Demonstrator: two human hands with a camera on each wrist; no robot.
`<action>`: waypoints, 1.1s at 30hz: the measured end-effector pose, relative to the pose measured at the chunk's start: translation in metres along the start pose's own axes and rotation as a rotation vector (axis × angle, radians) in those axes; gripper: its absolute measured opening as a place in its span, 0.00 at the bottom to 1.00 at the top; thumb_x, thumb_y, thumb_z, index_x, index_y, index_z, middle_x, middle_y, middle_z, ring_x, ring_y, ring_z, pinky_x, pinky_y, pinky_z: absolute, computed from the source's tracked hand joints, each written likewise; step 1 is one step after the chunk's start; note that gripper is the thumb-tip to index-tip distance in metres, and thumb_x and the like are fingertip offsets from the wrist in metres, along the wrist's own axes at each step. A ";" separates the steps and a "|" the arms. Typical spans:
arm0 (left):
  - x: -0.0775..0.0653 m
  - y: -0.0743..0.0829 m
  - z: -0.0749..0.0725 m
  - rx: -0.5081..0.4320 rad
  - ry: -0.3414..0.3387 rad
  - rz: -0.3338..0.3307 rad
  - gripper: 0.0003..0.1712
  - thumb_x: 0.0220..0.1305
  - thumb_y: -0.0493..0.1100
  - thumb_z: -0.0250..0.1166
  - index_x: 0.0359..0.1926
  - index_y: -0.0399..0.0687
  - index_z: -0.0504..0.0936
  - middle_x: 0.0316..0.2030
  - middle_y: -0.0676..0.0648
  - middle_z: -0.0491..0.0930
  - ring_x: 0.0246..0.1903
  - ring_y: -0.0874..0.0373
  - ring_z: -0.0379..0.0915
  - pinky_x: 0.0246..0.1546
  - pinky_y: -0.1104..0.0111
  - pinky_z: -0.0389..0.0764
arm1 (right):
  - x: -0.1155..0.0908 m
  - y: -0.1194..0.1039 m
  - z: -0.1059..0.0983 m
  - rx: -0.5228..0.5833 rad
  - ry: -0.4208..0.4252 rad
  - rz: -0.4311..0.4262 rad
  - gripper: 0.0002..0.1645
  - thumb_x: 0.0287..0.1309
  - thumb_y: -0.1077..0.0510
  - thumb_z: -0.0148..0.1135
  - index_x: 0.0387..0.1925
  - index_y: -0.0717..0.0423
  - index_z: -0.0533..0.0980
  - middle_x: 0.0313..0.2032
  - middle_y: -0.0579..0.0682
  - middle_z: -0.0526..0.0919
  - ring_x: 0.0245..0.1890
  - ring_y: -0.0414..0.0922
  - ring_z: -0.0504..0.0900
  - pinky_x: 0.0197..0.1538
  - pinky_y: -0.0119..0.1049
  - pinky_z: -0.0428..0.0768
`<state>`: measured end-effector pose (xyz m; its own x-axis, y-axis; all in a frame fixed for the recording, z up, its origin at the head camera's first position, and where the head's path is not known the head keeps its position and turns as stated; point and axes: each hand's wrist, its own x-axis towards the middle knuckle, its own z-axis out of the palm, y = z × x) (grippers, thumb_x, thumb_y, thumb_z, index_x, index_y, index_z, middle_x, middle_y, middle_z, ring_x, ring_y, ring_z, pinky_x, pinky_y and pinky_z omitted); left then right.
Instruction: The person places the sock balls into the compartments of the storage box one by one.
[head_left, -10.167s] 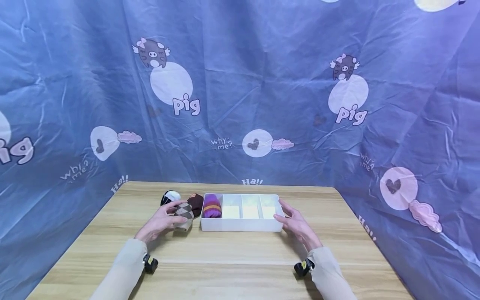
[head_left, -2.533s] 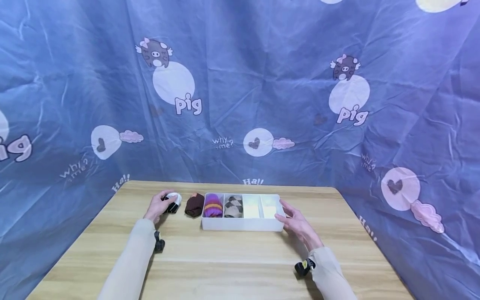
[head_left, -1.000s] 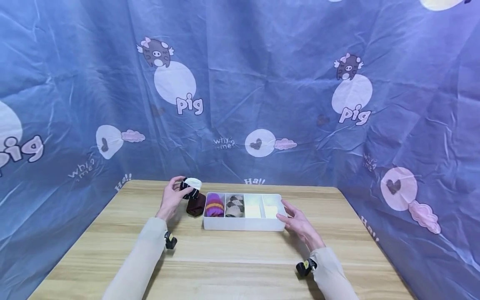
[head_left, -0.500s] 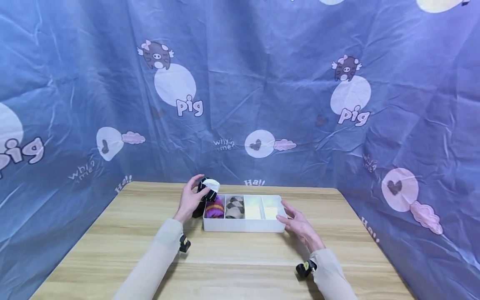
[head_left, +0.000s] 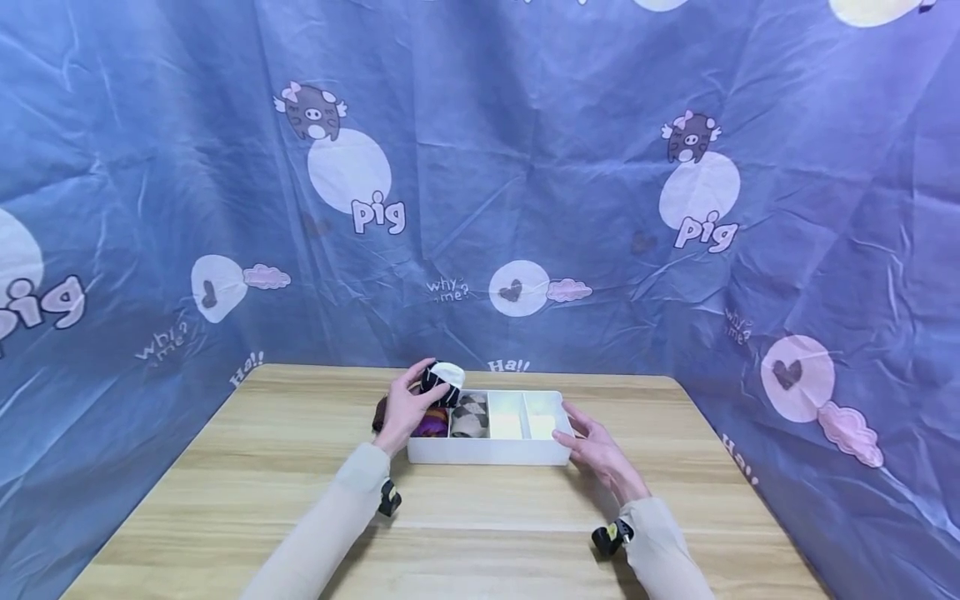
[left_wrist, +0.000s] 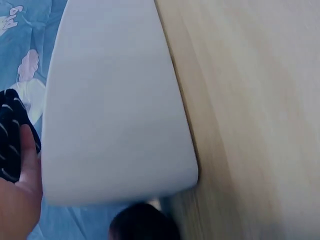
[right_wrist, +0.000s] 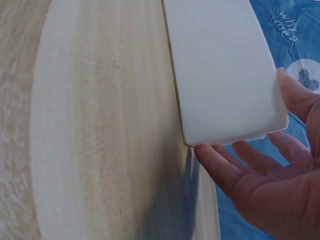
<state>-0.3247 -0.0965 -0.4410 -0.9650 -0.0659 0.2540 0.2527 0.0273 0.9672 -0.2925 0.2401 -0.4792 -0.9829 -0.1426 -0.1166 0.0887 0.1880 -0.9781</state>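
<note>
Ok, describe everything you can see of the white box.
The box is white, smooth, apparently plastic: long, low and open-topped, divided into four compartments in a row. It sits flat on the table. From the left, a purple bundle and a checked bundle occupy two; the other two are empty. The right hand holds its right end; the left hand partly hides the left end.

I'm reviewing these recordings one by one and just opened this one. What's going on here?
A person's left hand holds a black-and-white bundle, apparently over the left part of a white divided box, while the right hand holds the box's right end. Inside, a purple striped bundle sits farthest left and a gray checked bundle next to it. A dark brown bundle lies outside the box at its left, partly hidden by the left hand.
</note>
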 end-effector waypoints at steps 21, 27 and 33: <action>-0.003 -0.023 0.048 0.030 -0.149 0.080 0.34 0.49 0.40 0.77 0.59 0.47 0.77 0.52 0.39 0.81 0.46 0.54 0.80 0.45 0.70 0.81 | 0.004 0.000 0.003 0.009 -0.011 0.001 0.49 0.62 0.57 0.64 0.77 0.51 0.49 0.74 0.66 0.49 0.70 0.64 0.61 0.64 0.50 0.73; -0.002 -0.022 0.054 0.060 -0.209 0.068 0.40 0.46 0.42 0.79 0.62 0.52 0.75 0.56 0.41 0.79 0.53 0.49 0.78 0.51 0.63 0.81 | 0.003 -0.002 0.002 0.014 -0.006 0.001 0.48 0.62 0.58 0.64 0.77 0.50 0.50 0.75 0.66 0.49 0.70 0.65 0.59 0.66 0.55 0.68; -0.003 -0.022 0.060 0.086 -0.226 0.065 0.41 0.45 0.40 0.79 0.62 0.51 0.74 0.56 0.39 0.78 0.54 0.46 0.77 0.53 0.60 0.80 | 0.001 -0.002 0.001 0.016 -0.007 0.004 0.47 0.62 0.58 0.63 0.77 0.50 0.50 0.74 0.67 0.48 0.70 0.65 0.59 0.67 0.57 0.66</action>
<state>-0.3319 -0.0367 -0.4639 -0.9408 0.1631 0.2972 0.3167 0.1100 0.9421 -0.2934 0.2385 -0.4772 -0.9813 -0.1492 -0.1214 0.0950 0.1731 -0.9803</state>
